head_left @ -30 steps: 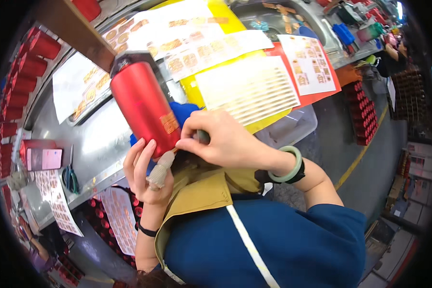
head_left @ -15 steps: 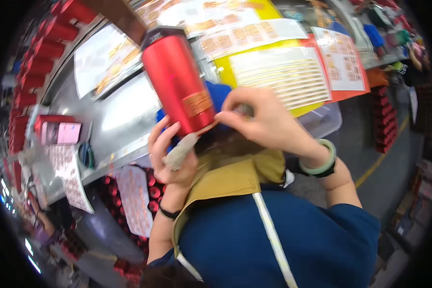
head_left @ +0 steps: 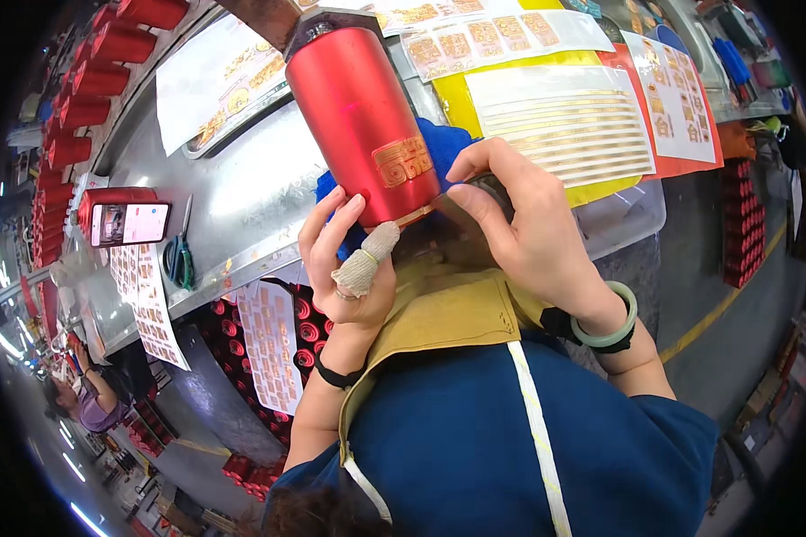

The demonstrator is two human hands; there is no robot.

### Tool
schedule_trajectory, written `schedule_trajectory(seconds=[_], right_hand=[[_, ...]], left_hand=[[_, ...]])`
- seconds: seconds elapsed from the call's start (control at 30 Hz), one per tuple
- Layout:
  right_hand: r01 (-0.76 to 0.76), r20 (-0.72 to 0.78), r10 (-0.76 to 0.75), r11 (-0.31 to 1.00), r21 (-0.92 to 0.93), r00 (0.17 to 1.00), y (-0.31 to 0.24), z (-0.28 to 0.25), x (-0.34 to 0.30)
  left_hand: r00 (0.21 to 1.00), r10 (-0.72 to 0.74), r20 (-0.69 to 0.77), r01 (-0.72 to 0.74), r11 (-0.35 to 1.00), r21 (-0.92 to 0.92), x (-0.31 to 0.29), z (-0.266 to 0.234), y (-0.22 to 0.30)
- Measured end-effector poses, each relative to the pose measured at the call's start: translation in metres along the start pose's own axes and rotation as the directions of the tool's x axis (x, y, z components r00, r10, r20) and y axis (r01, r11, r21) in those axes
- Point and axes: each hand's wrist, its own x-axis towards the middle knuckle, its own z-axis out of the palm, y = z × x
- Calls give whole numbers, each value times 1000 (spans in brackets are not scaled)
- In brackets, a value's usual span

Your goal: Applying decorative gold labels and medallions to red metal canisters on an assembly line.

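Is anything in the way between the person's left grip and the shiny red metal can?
Nothing visible is: two bare fingertips of the left grip touch the shiny red metal can near its lower end. Another finger wears a beige knitted cover near the bottom rim.

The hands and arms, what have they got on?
The left hand has a beige finger cover with a yellowish band, and a black wristband. The right hand has a round pale-green bangle at its wrist. The short sleeves are dark blue.

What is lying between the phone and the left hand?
The head view shows scissors lying on the metal table between the phone and the left hand.
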Motion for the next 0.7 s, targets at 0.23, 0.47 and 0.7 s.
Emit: schedule_trajectory(seconds=[0.23, 0.47, 0.7], right_hand=[[-38, 29, 36, 996, 82, 999, 0, 6, 2], [-58, 8, 57, 996, 64, 998, -4, 10, 2], [-68, 12, 67, 997, 37, 998, -2, 8, 3]], left_hand=[[1000, -19, -22, 18, 998, -64, -2, 1, -3], [999, -4, -38, 1, 996, -90, -3, 3, -5], [999, 25, -25, -24, 1000, 15, 0, 1, -3]])
